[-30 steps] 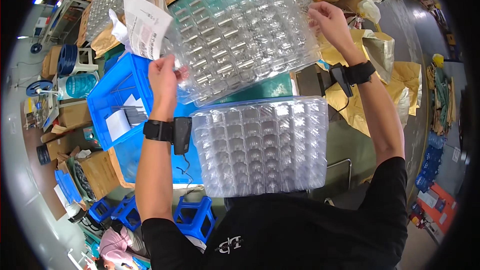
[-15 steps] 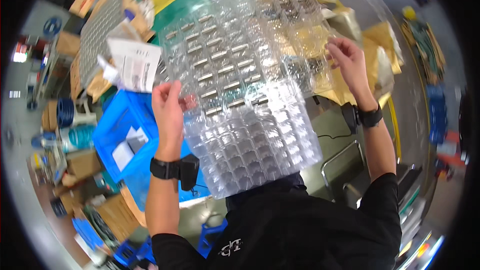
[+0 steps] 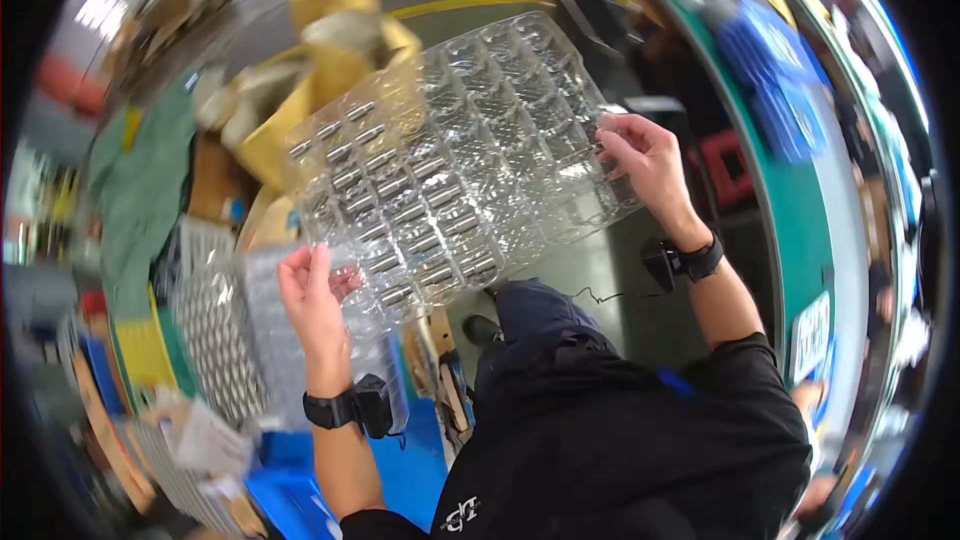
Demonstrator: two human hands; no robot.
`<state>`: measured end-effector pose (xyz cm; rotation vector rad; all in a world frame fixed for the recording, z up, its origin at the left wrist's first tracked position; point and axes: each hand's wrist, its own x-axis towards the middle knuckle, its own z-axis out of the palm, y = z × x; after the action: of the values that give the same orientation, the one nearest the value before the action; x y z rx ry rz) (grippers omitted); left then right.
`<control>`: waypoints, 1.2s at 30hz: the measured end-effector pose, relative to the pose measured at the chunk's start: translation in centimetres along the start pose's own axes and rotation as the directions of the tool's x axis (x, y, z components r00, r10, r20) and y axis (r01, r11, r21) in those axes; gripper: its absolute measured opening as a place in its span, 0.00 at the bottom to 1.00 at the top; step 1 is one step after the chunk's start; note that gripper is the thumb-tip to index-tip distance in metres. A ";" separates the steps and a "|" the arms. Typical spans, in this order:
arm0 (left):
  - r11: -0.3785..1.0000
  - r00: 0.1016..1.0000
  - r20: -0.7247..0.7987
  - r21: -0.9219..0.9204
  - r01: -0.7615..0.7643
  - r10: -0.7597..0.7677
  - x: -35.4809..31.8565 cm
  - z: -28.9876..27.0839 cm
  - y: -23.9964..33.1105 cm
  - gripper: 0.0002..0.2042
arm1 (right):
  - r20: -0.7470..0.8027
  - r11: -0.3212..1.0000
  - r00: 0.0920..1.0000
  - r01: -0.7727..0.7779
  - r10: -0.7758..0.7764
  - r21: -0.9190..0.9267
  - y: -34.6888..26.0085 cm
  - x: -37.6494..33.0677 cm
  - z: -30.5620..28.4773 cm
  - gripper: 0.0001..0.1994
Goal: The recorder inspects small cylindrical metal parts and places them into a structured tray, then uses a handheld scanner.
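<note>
Tray (image 3: 455, 165), clear ribbed plastic with small metal cylinders, hung over grey floor (image 3: 590, 270); left hand (image 3: 315, 290) and right hand (image 3: 645, 155) pinched its edges

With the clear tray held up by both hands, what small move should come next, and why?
Probably level the clear blister tray before carrying it further. It tilts, the left hand low at one corner and the right hand higher at the opposite edge, and many pockets hold small metal cylinders that might slide out.

A clear, moulded plastic blister tray (image 3: 455, 165) with rows of small pockets — many holding short metal cylinders — is held up in the air, tilted, gripped at two opposite edges.
</note>
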<state>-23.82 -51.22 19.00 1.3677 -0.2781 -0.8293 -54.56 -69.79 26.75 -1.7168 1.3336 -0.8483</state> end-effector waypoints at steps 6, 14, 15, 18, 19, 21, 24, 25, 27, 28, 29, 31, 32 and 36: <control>0.988 0.921 0.376 0.149 0.051 -0.104 2.3 11.2 -0.2 0.10 | -0.385 0.989 0.911 -0.131 0.149 0.073 3.6 -6.8 -8.3 0.12; 0.962 0.686 0.696 0.274 0.019 -0.212 7.0 24.9 -0.5 0.10 | -0.755 0.978 0.622 -0.138 0.209 0.157 6.5 -10.4 -10.4 0.11; 0.959 0.655 0.719 0.280 0.035 -0.234 7.4 27.7 -0.5 0.10 | -0.795 0.977 0.571 -0.170 0.205 0.130 6.4 -10.4 -11.4 0.10; 0.934 0.475 0.826 0.356 -0.025 -0.303 12.4 30.7 0.1 0.10 | -0.862 0.928 0.373 -0.271 0.344 0.253 4.9 -10.4 -4.9 0.10; 0.929 0.414 0.851 0.368 -0.028 -0.324 13.0 32.4 0.3 0.10 | -0.862 0.900 0.310 -0.309 0.401 0.308 4.4 -10.1 -4.5 0.11; 0.913 0.338 0.869 0.404 -0.059 -0.363 12.8 38.9 1.6 0.10 | -0.867 0.869 0.214 -0.328 0.451 0.371 3.4 -8.6 -7.1 0.11; 0.855 0.224 0.855 0.502 -0.128 -0.468 12.1 46.5 2.8 0.10 | -0.856 0.799 0.010 -0.366 0.516 0.477 3.0 -7.1 -8.0 0.10; 0.840 0.184 0.847 0.524 -0.138 -0.499 12.0 48.3 2.5 0.10 | -0.844 0.784 -0.018 -0.360 0.536 0.506 2.9 -6.8 -7.6 0.10; 0.826 0.122 0.839 0.543 -0.150 -0.530 11.5 52.4 1.2 0.11 | -0.799 0.708 -0.079 -0.418 0.597 0.570 3.0 -6.4 -8.5 0.10; 0.807 0.077 0.822 0.570 -0.154 -0.565 11.3 54.5 0.3 0.12 | -0.778 0.670 -0.107 -0.446 0.619 0.593 3.2 -5.9 -9.2 0.10; 0.793 0.034 0.804 0.592 -0.145 -0.594 10.6 56.2 -1.5 0.13 | -0.785 0.670 -0.120 -0.453 0.608 0.588 4.2 -5.9 -10.2 0.10; 0.794 -0.019 0.801 0.588 -0.154 -0.598 8.6 60.0 -5.0 0.12 | -0.806 0.693 -0.193 -0.426 0.559 0.582 6.0 -5.9 -11.4 0.10; 0.794 -0.062 0.799 0.582 -0.177 -0.599 8.0 61.8 -5.9 0.12 | -0.812 0.703 -0.234 -0.410 0.535 0.581 6.3 -5.6 -11.8 0.10; 0.758 -0.150 0.748 0.607 -0.238 -0.646 5.1 66.8 -8.9 0.12 | -0.717 0.516 -0.378 -0.508 0.586 0.690 7.9 -4.9 -12.9 0.10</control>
<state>-65.14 -104.46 24.03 0.9350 -1.7663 -2.2707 -70.34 -68.40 25.59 0.3546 2.6724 -1.4026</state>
